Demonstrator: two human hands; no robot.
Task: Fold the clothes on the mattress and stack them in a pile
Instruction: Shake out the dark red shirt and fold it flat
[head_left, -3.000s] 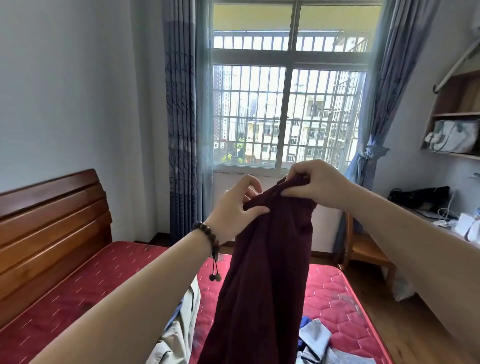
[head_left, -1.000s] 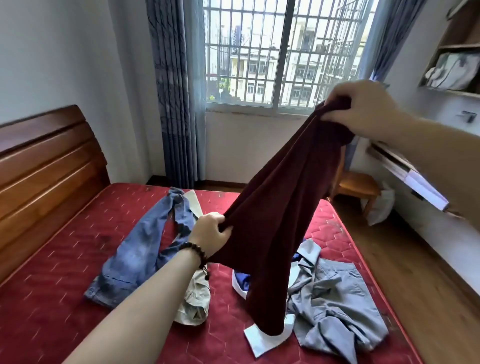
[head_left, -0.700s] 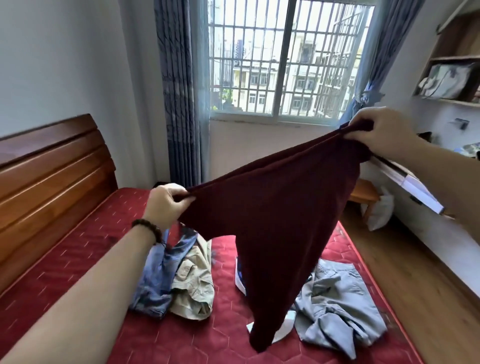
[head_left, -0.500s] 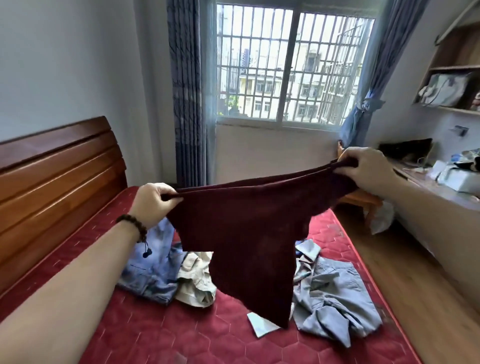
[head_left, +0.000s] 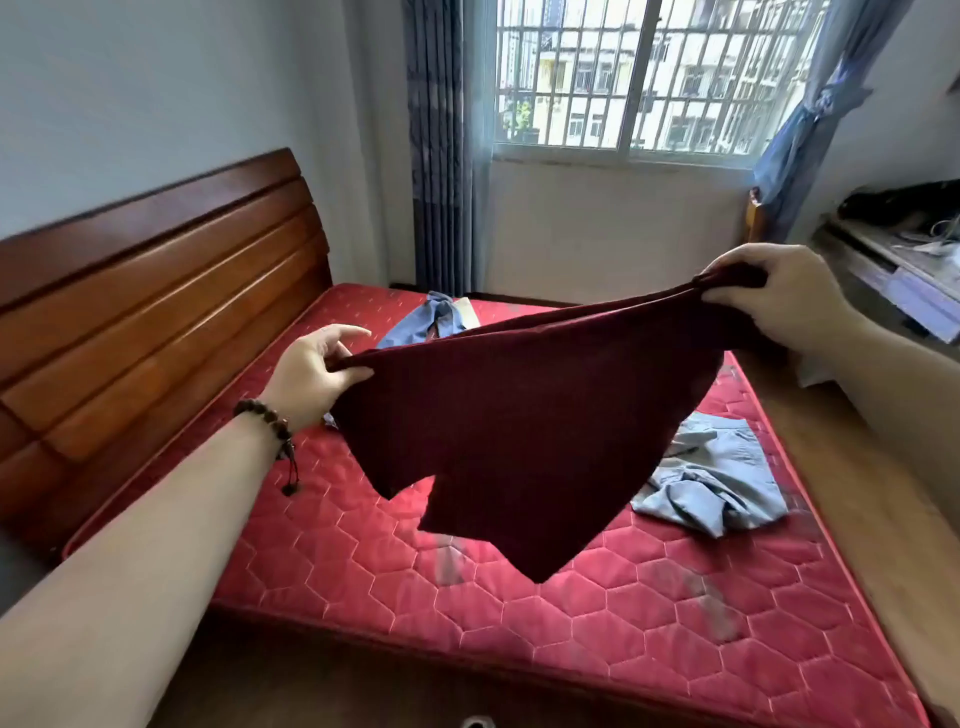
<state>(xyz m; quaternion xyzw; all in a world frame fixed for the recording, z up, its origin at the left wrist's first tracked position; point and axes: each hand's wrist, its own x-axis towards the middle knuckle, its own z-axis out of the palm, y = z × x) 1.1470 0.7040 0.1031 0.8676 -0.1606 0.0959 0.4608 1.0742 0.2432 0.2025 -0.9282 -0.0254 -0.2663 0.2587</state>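
I hold a dark maroon garment (head_left: 524, 431) stretched out in the air above the red quilted mattress (head_left: 519, 608). My left hand (head_left: 311, 374), with a bead bracelet on the wrist, pinches its left end. My right hand (head_left: 774, 296) grips its right end, higher up. The garment's lower tip hangs clear of the mattress. Behind it lie blue jeans (head_left: 431, 325) toward the far side, mostly hidden. A crumpled grey-blue garment (head_left: 717, 483) lies at the mattress's right edge.
A wooden headboard (head_left: 145, 312) lines the left side. A barred window (head_left: 644, 78) with blue curtains is at the far wall. A desk with clutter (head_left: 893, 265) stands at the right, beside a strip of wooden floor (head_left: 852, 519).
Three seconds ago both hands held the garment bunched up high. My hands have since spread apart and lowered, pulling it wide over the mattress. The view has tilted down toward the near mattress edge.
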